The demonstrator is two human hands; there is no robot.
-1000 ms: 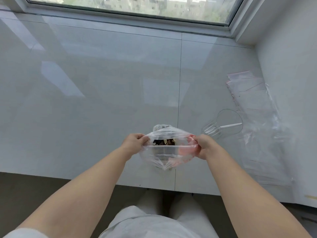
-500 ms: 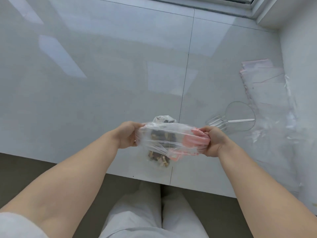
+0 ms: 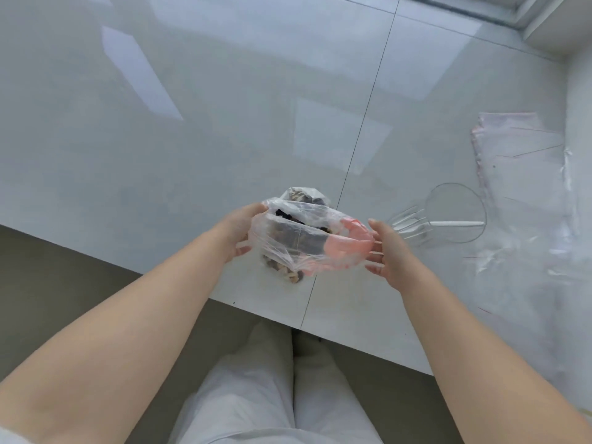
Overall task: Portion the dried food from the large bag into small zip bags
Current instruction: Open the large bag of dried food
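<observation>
Large clear bag (image 3: 307, 241) of dried food (image 3: 290, 274) is hanging low-centre, just above the near edge of the white desk (image 3: 192, 123); dark and tan pieces are showing through the film, a pink patch on its right end.

Left hand (image 3: 238, 230) is gripping the bag's left end, thumb on top, fingers curled under the film. Right hand (image 3: 382, 251) is lying against the pink end with fingers nearly straight and spread; whether it is actually pinching the plastic cannot be told.

A second small filled bag (image 3: 302, 195) is sitting on the desk just beyond, at 12 o'clock from the held bag, partly hidden by it.

At 3 o'clock, near the right hand: a wire skimmer (image 3: 456, 216) with a white handle, lying flat. Farther at 2 o'clock, a stack of empty zip bags (image 3: 525, 161) with loose clear plastic trailing toward the wall.

Light trousers (image 3: 272, 395) are showing below the desk edge.
</observation>
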